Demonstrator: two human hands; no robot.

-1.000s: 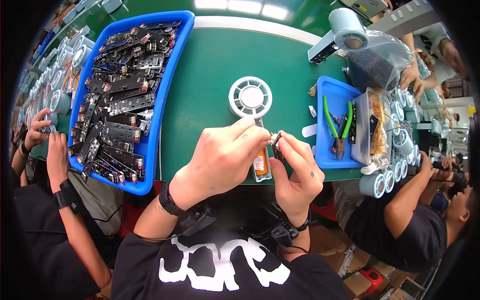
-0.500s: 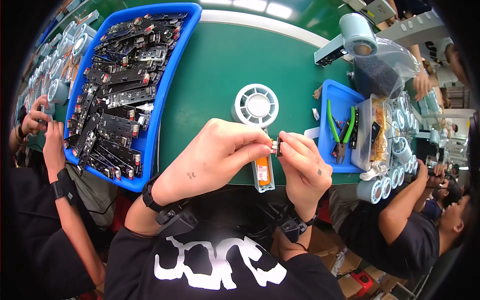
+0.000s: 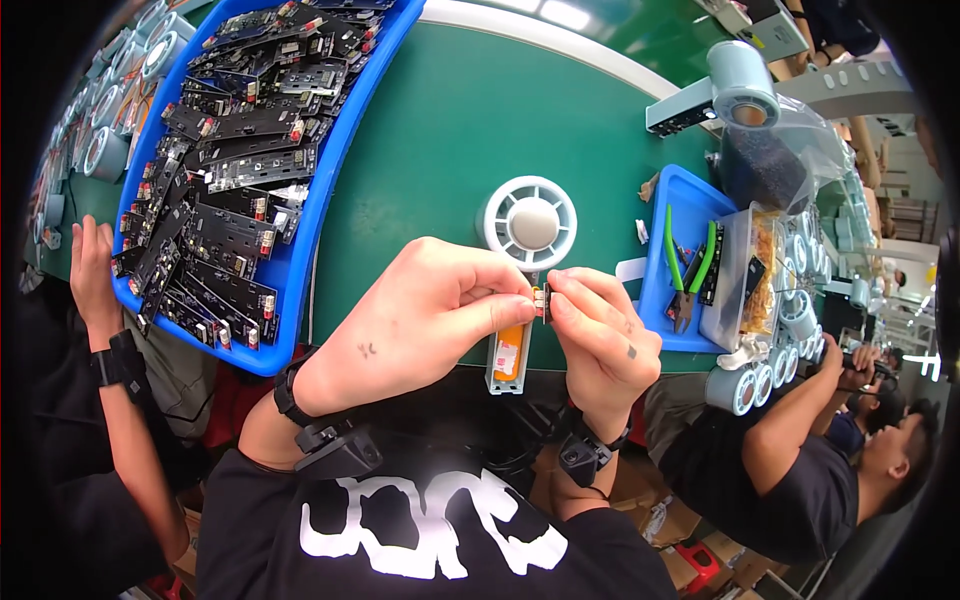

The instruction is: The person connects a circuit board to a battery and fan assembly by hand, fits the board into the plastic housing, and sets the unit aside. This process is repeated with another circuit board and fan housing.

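Between my hands a small black circuit board (image 3: 547,303) is seen nearly edge-on, with a white and red connector (image 3: 539,299) on its side toward my left fingers. My right hand (image 3: 610,340) pinches this board between thumb and fingers. My left hand (image 3: 430,310) is closed in a pinch right at the connector; what lies between its fingertips is hidden. Just beyond my hands lies a light-blue handheld fan (image 3: 530,188), its round grille facing up. The fan's handle (image 3: 506,388) points toward me, opened, with an orange battery (image 3: 508,352) inside, under my hands.
A blue tray (image 3: 335,170) heaped with black circuit boards (image 3: 250,165) stands at left. On the right, a smaller blue tray (image 3: 655,300) holds green-handled cutters (image 3: 690,270) beside a clear plastic box (image 3: 735,300). Another fan (image 3: 742,85) stands far right. A co-worker's hand (image 3: 92,265) is at left.
The view has shifted slightly. My hands remain pinched together around the connector, and the fan handle now leans a little more to the left. The co-worker's hand on the left has moved.
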